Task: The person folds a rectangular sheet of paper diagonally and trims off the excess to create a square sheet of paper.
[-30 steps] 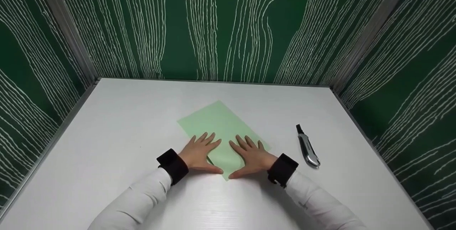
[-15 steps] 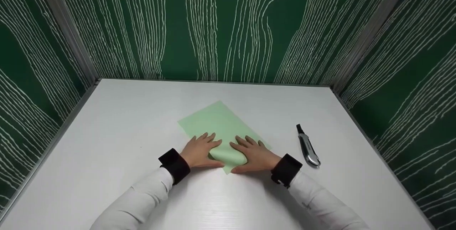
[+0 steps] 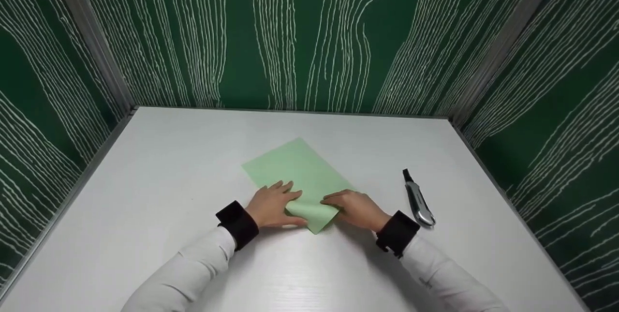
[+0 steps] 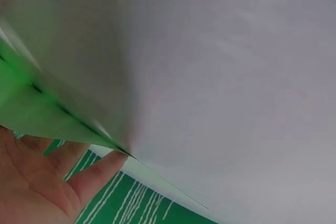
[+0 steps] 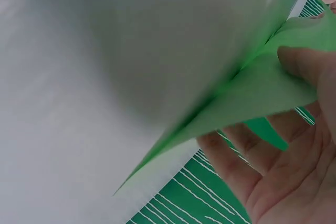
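Observation:
A sheet of green paper (image 3: 297,167) lies at an angle on the white table, its near part bent up into a curl towards me. My left hand (image 3: 273,205) rests on its left side with fingers stretched out, the thumb by the near edge. On the right, my right hand (image 3: 358,209) pinches the lifted part. In the right wrist view the thumb (image 5: 302,61) lies on one face of the paper and fingers (image 5: 226,158) are behind it. The left wrist view has the left hand's fingers (image 4: 100,177) at the paper's edge.
A utility knife (image 3: 418,200) with a grey and black handle lies on the white table (image 3: 169,167), right of the right hand. Green panels (image 3: 237,36) with wavy white lines stand behind the table and at both sides, with grey posts at the corners.
My right hand has gone from lying spread on the paper to pinching it, shifting slightly right. The near part of the sheet has lifted and curled. The left hand has barely moved.

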Available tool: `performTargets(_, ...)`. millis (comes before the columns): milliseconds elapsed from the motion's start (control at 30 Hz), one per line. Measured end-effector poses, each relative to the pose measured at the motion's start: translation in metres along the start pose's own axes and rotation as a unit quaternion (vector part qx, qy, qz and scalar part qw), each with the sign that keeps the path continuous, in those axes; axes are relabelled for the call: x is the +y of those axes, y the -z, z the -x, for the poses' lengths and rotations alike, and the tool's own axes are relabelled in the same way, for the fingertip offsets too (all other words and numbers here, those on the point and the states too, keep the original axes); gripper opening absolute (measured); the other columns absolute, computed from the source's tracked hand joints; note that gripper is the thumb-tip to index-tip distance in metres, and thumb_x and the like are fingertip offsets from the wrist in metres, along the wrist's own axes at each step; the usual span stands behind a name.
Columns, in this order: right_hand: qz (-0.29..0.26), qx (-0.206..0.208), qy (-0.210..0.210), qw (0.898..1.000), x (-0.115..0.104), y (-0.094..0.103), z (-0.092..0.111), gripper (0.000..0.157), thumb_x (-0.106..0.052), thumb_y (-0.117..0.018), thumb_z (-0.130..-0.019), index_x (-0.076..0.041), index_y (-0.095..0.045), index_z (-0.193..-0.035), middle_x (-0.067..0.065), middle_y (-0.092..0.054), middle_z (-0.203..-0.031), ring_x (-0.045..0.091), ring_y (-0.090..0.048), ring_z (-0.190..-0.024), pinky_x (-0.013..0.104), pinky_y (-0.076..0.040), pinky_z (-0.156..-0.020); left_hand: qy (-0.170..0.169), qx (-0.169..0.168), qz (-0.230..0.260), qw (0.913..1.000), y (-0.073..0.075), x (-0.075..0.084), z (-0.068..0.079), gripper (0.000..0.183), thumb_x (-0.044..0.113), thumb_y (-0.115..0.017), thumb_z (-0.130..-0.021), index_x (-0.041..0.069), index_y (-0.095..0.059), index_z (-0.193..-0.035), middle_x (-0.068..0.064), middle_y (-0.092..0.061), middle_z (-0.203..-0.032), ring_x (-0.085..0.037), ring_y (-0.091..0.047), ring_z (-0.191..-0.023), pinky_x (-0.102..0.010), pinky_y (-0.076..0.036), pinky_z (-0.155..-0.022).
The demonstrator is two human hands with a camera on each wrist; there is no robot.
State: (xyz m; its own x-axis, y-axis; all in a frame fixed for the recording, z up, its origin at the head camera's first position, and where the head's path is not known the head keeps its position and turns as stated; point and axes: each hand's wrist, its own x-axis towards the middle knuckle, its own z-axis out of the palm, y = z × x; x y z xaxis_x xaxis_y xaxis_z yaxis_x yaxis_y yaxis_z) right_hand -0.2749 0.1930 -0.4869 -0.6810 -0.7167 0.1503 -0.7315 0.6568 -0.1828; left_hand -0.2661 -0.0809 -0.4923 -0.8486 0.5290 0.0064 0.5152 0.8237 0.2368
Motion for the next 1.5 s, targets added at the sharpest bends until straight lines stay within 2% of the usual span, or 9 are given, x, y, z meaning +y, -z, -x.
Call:
performTargets(233,0.007,0.005,-0.007,1.0,0.0,0.001,0.0,0.029,-0.001,-0.067,-0.095,-0.011,-0.077,-0.12,0.009,-0.075,-0.127,0.032,-0.071,-0.118,0.049,-0.061,-0.092,-0.014,-0.016,-0.065,0.9976,0.0,0.001,0.0,0.099,0.081,-0.064,-0.08,0.021,-0.046,-0.156,-0.016,-0.041,-0.164,-0.041,-0.043,-0.149,-0.057,-0.05,-0.11)
performTargets(433,0.016,0.005,-0.004,1.0,-0.001,-0.001,0.002,0.027,-0.004,-0.069,-0.095,-0.012,-0.078,-0.119,0.009,-0.075,-0.127,0.03,-0.071,-0.117,0.047,-0.061,-0.092,-0.019,-0.012,-0.051,0.9985,0.002,0.004,0.002,0.073,0.064,-0.064,-0.092,0.02,-0.054,-0.151,-0.017,-0.047,-0.16,-0.045,-0.047,-0.145,-0.058,-0.051,-0.108)
performTargets(600,0.027,0.013,0.003,1.0,0.0,-0.002,0.003,0.027,-0.004,-0.071,-0.093,-0.012,-0.078,-0.118,0.008,-0.076,-0.126,0.03,-0.072,-0.116,0.046,-0.062,-0.089,-0.038,0.034,-0.074,0.996,0.002,0.005,0.004,0.039,0.033,-0.073,-0.095,0.021,-0.07,-0.133,-0.011,-0.065,-0.142,-0.038,-0.065,-0.126,-0.051,-0.062,-0.089)
performTargets(700,0.028,0.018,0.006,0.999,0.001,-0.004,0.004,0.027,-0.004,-0.072,-0.093,-0.013,-0.078,-0.118,0.008,-0.076,-0.126,0.029,-0.072,-0.116,0.046,-0.062,-0.087,-0.06,0.08,-0.094,0.9906,0.001,0.003,0.004,0.018,0.021,-0.076,-0.093,0.02,-0.079,-0.111,-0.004,-0.076,-0.114,-0.029,-0.074,-0.1,-0.043,-0.063,-0.071)
performTargets(800,0.029,0.021,0.008,0.999,0.003,-0.005,0.005,0.028,-0.003,-0.073,-0.092,-0.013,-0.078,-0.118,0.007,-0.076,-0.126,0.029,-0.072,-0.116,0.046,-0.062,-0.086,-0.078,0.121,-0.097,0.9848,-0.002,0.001,0.005,0.007,0.014,-0.076,-0.091,0.019,-0.08,-0.094,0.0,-0.075,-0.091,-0.024,-0.072,-0.08,-0.039,-0.059,-0.059)
performTargets(1000,0.015,0.027,0.006,0.999,0.006,-0.003,0.009,0.023,-0.006,-0.072,-0.093,-0.012,-0.08,-0.114,0.007,-0.076,-0.124,0.029,-0.073,-0.114,0.046,-0.062,-0.086,-0.073,0.142,-0.055,0.9856,-0.004,-0.003,0.008,0.017,0.009,-0.075,-0.09,0.018,-0.084,-0.101,-0.002,-0.081,-0.105,-0.025,-0.077,-0.089,-0.04,-0.063,-0.069)
performTargets(1233,-0.015,0.033,-0.022,0.999,0.016,0.001,0.021,0.017,-0.009,-0.072,-0.094,-0.009,-0.08,-0.109,0.01,-0.077,-0.122,0.031,-0.074,-0.112,0.047,-0.061,-0.091,-0.072,0.14,-0.039,0.9868,-0.003,-0.004,0.008,0.019,0.005,-0.07,-0.093,0.017,-0.084,-0.098,-0.001,-0.077,-0.089,-0.022,-0.074,-0.08,-0.035,-0.06,-0.066)
performTargets(1400,-0.026,0.041,-0.046,0.998,0.026,0.002,0.031,0.014,-0.011,-0.074,-0.093,-0.008,-0.081,-0.105,0.011,-0.078,-0.119,0.032,-0.075,-0.109,0.047,-0.061,-0.092,-0.066,0.131,-0.015,0.9891,0.0,-0.004,0.01,0.018,0.005,-0.069,-0.094,0.014,-0.084,-0.101,-0.005,-0.081,-0.103,-0.023,-0.077,-0.091,-0.038,-0.063,-0.075)
performTargets(1500,-0.038,0.044,-0.059,0.997,0.03,0.003,0.034,0.014,-0.009,-0.074,-0.093,-0.007,-0.081,-0.105,0.012,-0.078,-0.117,0.031,-0.076,-0.107,0.045,-0.062,-0.09,-0.062,0.13,0.004,0.9895,0.001,-0.005,0.01,0.018,0.005,-0.068,-0.095,0.013,-0.084,-0.099,-0.006,-0.082,-0.1,-0.024,-0.077,-0.09,-0.039,-0.063,-0.075)
